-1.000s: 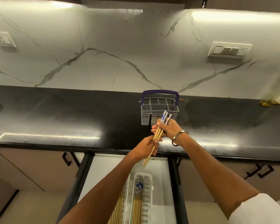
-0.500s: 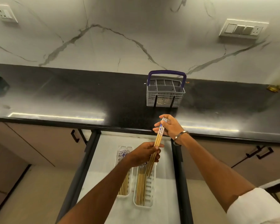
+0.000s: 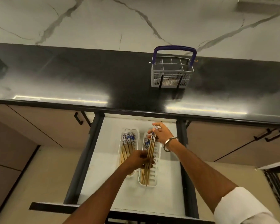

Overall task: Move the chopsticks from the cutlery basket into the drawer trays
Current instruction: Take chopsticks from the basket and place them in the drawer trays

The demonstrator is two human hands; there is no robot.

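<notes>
1. The chopsticks (image 3: 151, 152) were a small bundle that I held at both ends over the right tray (image 3: 157, 160) in the open drawer (image 3: 107, 175), lined up with its length so they could go down flat beside the ones already lying there.
2. My left hand (image 3: 140, 160) was curled around the plain wooden lower part of the bundle, fingers closed on it to keep the sticks together and steer the thin tips toward the near end of the tray.
3. My right hand (image 3: 160, 134) pinched the patterned blue-and-white top ends between thumb and fingers; I judged this was to keep those ends even and pointing to the far end, like the stored ones.
4. The left tray (image 3: 137, 131) already held a row of chopsticks with patterned ends at the far end, and the right tray had a few along its left side, so the open slots on its right looked like the spot for this bundle.
5. Both forearms reached forward and down into the drawer, left from the lower middle, right from the lower right with a bangle (image 3: 169, 144) at the wrist and a white sleeve (image 3: 242, 206) pushed up.
6. The cutlery basket (image 3: 171, 73) stood on the black table (image 3: 71, 78) behind the drawer, well apart from my hands; something pale showed through its mesh, but I could not tell what.
</notes>
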